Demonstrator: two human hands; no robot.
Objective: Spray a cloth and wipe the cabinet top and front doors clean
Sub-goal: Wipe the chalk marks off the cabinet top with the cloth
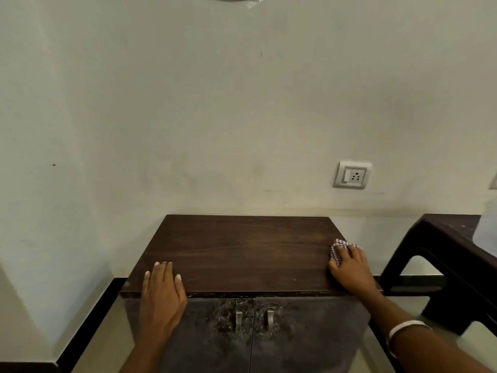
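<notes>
A low cabinet stands against the wall, with a dark wood top [242,251]. Its two grey front doors [309,337] are closed and smeared around two metal handles [254,319]. My right hand [351,267] presses a red-and-white checked cloth [338,249] flat onto the top near its right edge. My left hand [161,289] rests palm down on the front left of the top, fingers together, holding nothing. No spray bottle is in view.
A dark plastic stool or table [451,265] stands close to the cabinet's right side. A wall socket with a switch [352,175] sits above the cabinet's right end. Pale floor with a black skirting [88,313] runs along the left wall.
</notes>
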